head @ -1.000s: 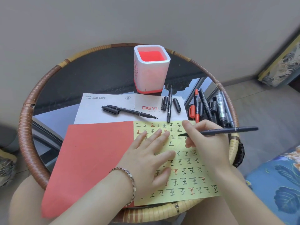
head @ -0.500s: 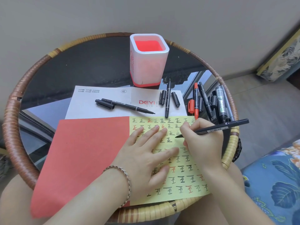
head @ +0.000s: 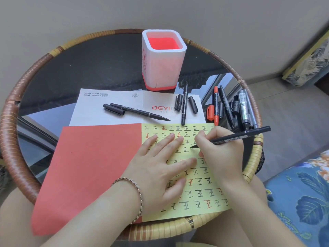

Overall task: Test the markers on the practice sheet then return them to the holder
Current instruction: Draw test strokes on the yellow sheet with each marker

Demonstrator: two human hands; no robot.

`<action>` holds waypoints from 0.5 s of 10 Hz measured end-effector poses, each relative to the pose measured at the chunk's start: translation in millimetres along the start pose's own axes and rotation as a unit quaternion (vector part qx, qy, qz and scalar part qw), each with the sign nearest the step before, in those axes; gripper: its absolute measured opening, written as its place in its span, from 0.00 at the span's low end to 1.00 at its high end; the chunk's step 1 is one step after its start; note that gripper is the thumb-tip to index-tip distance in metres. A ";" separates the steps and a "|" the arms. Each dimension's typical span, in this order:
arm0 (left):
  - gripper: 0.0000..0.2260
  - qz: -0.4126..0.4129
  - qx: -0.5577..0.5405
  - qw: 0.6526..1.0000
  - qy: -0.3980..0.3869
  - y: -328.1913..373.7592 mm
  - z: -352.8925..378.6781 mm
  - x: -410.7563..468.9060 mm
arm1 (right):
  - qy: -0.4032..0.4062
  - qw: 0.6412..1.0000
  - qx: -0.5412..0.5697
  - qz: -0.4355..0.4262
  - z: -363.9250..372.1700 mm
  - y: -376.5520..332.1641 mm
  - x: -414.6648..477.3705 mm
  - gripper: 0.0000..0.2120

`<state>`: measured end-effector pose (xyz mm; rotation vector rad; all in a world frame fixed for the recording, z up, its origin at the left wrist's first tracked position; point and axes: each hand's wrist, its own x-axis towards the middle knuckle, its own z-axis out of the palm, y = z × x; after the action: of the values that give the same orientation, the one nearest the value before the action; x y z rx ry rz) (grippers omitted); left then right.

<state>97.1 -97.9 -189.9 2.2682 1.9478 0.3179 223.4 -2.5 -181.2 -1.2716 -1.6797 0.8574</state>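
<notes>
A yellow practice sheet (head: 199,189) covered in written characters lies at the table's near right. My left hand (head: 160,168) presses flat on it, fingers spread. My right hand (head: 220,154) grips a black marker (head: 236,137), its tip touching the sheet among the upper rows. The white holder (head: 162,61) with a red inside stands empty at the back of the table. Two uncapped black markers (head: 140,112) (head: 184,104) lie on a white leaflet, with loose caps (head: 193,104) beside them. A red marker (head: 216,106) and several black ones (head: 243,109) lie at the right rim.
A red paper sheet (head: 92,166) lies left of the yellow one, overlapping a white printed leaflet (head: 99,111). The round glass table has a woven rattan rim (head: 10,139). A floral cushion (head: 302,198) sits at the right, and a wall is close behind.
The marker tip has moved down and left from the top rows toward the sheet's middle rows. My left hand stays flat on the sheet. The camera view has shifted slightly.
</notes>
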 end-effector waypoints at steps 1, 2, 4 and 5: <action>0.18 -0.001 -0.004 1.000 0.001 0.1 -0.3 -0.1 | 0.002 1.000 -0.017 -0.010 1.7 1.5 0.1 0.14; 0.18 -0.002 -0.002 1.000 0.000 -0.1 -0.3 0.3 | 0.016 0.999 -0.025 -0.012 1.7 2.8 0.7 0.13; 0.18 -0.003 -0.009 1.000 0.001 -0.4 0.4 0.2 | 0.020 1.000 -0.008 0.005 -0.6 1.8 2.6 0.13; 0.18 -0.003 -0.010 1.000 0.000 -0.7 0.4 0.1 | 0.009 1.000 -0.013 0.002 -0.5 2.0 2.8 0.13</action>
<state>96.5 -97.6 -190.5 2.2513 1.9420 0.3356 224.2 0.7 -182.2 -1.2969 -1.6801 0.8276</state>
